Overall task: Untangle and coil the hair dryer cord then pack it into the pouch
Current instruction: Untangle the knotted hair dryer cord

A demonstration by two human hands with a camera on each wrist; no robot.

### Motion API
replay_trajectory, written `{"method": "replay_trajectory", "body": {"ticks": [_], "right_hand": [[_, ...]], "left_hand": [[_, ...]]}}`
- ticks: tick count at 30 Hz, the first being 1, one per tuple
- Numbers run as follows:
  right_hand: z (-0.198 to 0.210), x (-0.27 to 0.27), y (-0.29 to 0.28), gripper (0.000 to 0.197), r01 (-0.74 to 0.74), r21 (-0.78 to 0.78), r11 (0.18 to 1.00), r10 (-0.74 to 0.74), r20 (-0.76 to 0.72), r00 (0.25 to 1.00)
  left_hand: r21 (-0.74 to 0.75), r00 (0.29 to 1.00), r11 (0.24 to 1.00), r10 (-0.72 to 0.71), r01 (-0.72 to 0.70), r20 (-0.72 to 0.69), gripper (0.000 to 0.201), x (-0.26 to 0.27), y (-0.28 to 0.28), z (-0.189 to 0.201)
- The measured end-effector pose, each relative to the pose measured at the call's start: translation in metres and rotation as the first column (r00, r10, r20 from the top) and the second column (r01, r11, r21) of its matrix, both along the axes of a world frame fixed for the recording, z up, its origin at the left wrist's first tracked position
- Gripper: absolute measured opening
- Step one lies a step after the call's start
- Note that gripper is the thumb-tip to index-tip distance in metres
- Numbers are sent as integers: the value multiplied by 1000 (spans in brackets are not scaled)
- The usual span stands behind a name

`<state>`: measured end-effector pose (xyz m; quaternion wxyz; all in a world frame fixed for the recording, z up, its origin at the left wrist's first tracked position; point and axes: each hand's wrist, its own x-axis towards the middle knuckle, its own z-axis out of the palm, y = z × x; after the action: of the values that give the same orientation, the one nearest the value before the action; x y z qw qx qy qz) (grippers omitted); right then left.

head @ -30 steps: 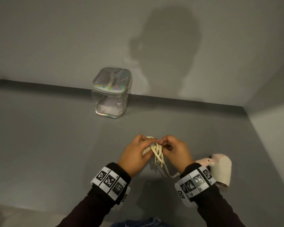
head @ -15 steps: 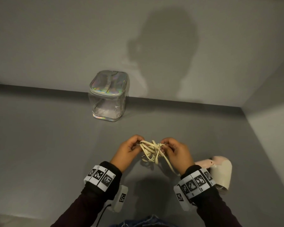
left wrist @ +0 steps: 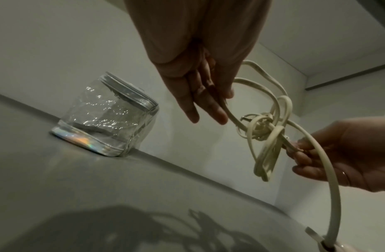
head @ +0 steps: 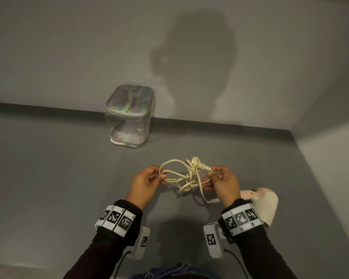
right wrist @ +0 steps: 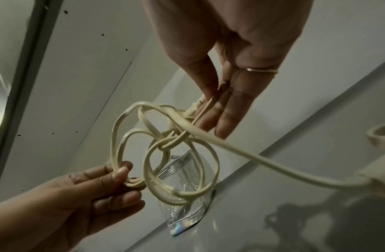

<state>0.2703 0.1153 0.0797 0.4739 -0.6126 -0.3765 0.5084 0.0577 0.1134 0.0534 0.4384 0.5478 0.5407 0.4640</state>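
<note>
Barely started tbh: cord (head: pixel 186 177) is pinched by left hand (head: pixel 147 183) and right hand (head: pixel 222 183), knot's not undone, pouch (head: pixel 129 115) untouched, nothing coiled or packed yet

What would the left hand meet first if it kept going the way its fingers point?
Probably the knotted cord, which the left hand already pinches by a loop; past that, the right hand. Depth is unclear.

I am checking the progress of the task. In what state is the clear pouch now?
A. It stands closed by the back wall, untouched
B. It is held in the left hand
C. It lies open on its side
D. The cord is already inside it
A: the clear pouch stands upright with its lid closed by the wall, while left hand and right hand hold the tangled cord.
</note>
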Motion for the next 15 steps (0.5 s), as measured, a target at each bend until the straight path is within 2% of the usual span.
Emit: {"method": "replay_trajectory", "body": {"ticks": [4,8,11,12,15], "right_hand": [[-3,3,-2,13,7,-24,1000,-6,25,1000],[-10,6,-3,28,29,-35,999,-24,132,991],[-9,3,-5,38,-91,-15,996,92,212,973],[-7,0,-6,40,-159,-14,987,159,208,965],[-8,-13,-12,47,-278,12,961,270,198,942]], "left_hand": [[-16,1000,1000,14,-14,11,27,-1,-2,-5],[-35,1000,999,-14,13,-21,26,1,-2,-5],[-117,1000,993,17,-19,-14,25,-4,-1,-10],[-168,1000,986,-3,-1,-25,26,-9,-1,-11],[-274,962,946,-222,174,-157,32,-23,-1,-10]]}}
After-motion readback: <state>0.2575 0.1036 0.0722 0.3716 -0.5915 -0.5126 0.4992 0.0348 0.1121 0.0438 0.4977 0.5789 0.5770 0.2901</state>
